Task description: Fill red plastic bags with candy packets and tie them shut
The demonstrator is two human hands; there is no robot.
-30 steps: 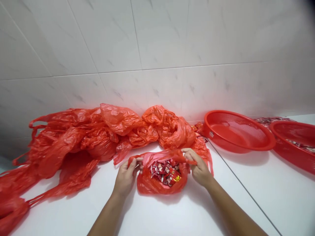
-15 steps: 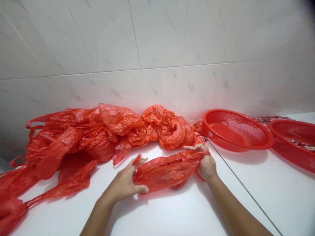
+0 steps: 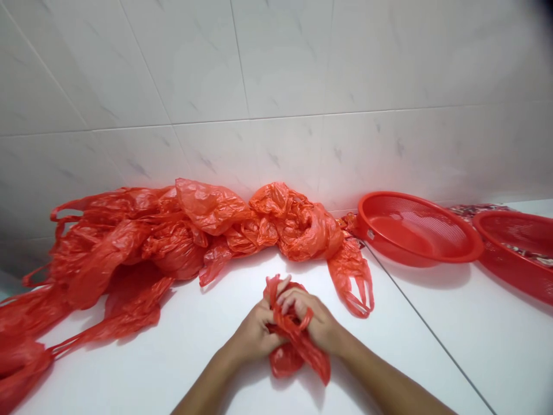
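Observation:
My left hand [image 3: 254, 334] and my right hand [image 3: 309, 317] meet at the middle of the white counter [image 3: 181, 369]. Both are closed around the twisted neck of a small red plastic bag [image 3: 296, 353]. Its lower part and a loose strip hang below my fingers and rest near the counter. The bag's contents are hidden. Just beyond my hands lies a large crumpled heap of red plastic bags [image 3: 129, 253], with a bag handle [image 3: 352, 276] trailing onto the counter to the right.
Two round red mesh baskets [image 3: 415, 202] [image 3: 518, 222] stand at the right against the white tiled wall [image 3: 276, 86]. Patterned packets [image 3: 473, 210] lie behind and inside the farther basket. A dark seam [image 3: 432, 328] runs across the counter at the right.
The small bag first lay open with red packets inside, then flattened between my hands. Now my hands have come together and bunched its top into a twist, hiding the packets.

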